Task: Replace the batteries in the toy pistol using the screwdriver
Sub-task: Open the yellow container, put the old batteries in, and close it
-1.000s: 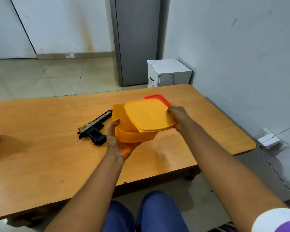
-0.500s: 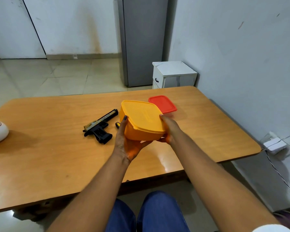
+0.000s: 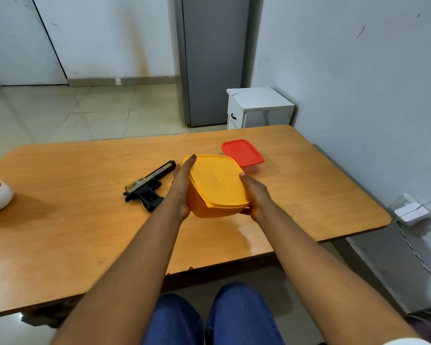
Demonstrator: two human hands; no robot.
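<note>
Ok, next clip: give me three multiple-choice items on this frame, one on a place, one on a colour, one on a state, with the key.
1. Where does the toy pistol lie?
A. on the table, left of the yellow container
B. inside the container
C. on the floor

2. What colour is the lid of the small container behind the yellow container?
A. blue
B. red
C. green

3. How is the yellow container?
A. lid off
B. tipped over
C. lidded, between both hands

Key: 1 A, it rests on the table. 2 B, plainly red. 3 C, left hand and right hand flank it.
</note>
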